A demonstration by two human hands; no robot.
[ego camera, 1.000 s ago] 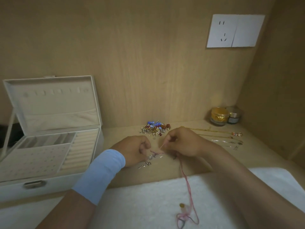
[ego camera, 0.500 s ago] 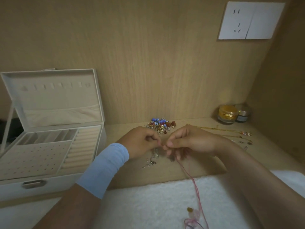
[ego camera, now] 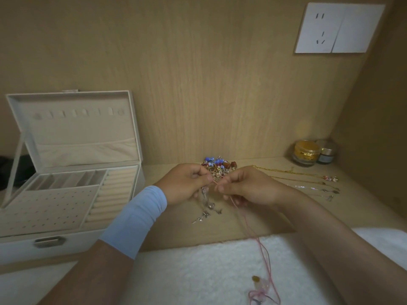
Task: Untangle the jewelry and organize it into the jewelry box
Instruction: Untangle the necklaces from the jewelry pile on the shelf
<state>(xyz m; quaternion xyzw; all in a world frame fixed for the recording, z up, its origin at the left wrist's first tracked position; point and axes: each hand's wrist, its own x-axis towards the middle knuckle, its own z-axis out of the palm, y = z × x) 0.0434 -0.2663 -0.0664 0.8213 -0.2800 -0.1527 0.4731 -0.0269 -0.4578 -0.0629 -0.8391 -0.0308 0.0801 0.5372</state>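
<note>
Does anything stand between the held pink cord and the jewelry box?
Nothing visible. The left hand and right hand pinch the pink cord; only bare shelf lies between them and the open jewelry box.

A smooth, light-blue sleeve [ego camera: 136, 221] was worn snugly around the left forearm [ego camera: 88, 271], left of centre in the lower half of the frame. It was bounded by a straight hem at the wrist, just short of the left hand [ego camera: 187, 183], and by another partway towards the elbow. The right hand [ego camera: 248, 188] and right forearm [ego camera: 319, 227], at centre and lower right, were seen bare.
</note>
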